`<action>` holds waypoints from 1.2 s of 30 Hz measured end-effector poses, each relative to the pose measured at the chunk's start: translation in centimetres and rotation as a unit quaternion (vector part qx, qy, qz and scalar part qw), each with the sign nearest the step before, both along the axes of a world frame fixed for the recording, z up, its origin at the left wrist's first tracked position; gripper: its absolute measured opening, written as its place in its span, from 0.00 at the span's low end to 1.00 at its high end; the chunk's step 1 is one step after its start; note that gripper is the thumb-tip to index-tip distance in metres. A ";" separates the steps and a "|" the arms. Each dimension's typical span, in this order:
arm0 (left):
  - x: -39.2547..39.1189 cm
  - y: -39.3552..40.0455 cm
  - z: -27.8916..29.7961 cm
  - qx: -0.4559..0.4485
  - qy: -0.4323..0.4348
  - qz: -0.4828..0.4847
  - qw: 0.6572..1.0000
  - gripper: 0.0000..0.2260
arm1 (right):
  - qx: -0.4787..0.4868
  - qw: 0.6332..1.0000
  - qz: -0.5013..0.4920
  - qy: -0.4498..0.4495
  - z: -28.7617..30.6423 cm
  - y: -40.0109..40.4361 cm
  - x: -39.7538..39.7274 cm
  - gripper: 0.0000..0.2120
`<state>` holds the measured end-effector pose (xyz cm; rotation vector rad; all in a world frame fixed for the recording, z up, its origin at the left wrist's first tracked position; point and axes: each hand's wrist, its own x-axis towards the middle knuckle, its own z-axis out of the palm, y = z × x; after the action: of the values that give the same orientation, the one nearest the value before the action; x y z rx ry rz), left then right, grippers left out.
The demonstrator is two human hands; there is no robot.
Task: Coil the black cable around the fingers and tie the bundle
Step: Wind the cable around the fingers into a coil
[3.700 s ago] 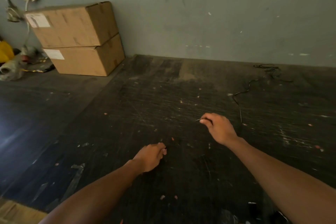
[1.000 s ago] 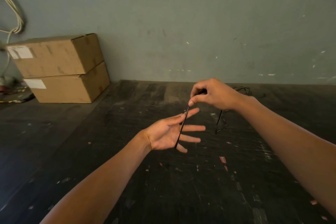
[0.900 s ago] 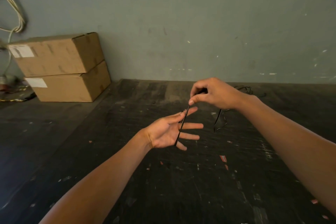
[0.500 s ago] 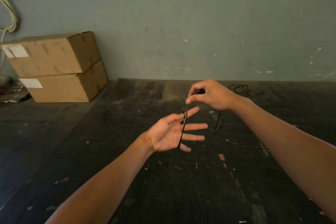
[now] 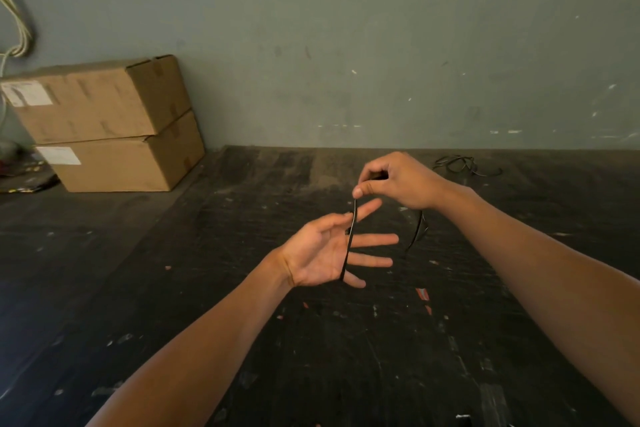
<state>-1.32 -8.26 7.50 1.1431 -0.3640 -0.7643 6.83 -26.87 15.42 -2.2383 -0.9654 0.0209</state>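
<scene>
My left hand is raised palm up over the dark floor, fingers spread toward the right. A thin black cable runs straight down across the base of those fingers, from forefinger to little finger. My right hand hovers just above and pinches the cable's upper part between thumb and forefinger. More cable hangs below my right wrist and trails off to a loose tangle lying on the floor near the wall.
Two stacked cardboard boxes stand against the grey wall at the left. Pale cords hang on the wall at the far left. The dark floor is scuffed and dotted with small scraps.
Earlier both hands were low on the floor at the cable's end. Over the last second the hands stay nearly still, the cable laid across my left fingers; the view shifted slightly.
</scene>
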 end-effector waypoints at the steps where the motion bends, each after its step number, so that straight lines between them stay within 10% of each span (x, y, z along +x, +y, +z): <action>1: 0.0 0.0 0.1 -0.004 -0.001 -0.003 1.000 0.22 | -0.001 1.000 0.002 0.004 -0.3 -0.1 0.3 0.08; 17: 2.7 0.4 8.0 -0.101 -0.060 0.020 0.993 0.21 | -0.006 0.978 0.022 0.207 -10.3 2.2 -3.2 0.15; 36: 2.9 4.0 2.5 0.055 -0.002 0.054 0.997 0.23 | -0.088 0.992 0.071 -0.061 3.7 0.7 -4.5 0.09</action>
<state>1.55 -4.22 10.02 1.2571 -0.2652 -0.6938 2.29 -26.22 19.07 -2.3470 -1.2310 0.0338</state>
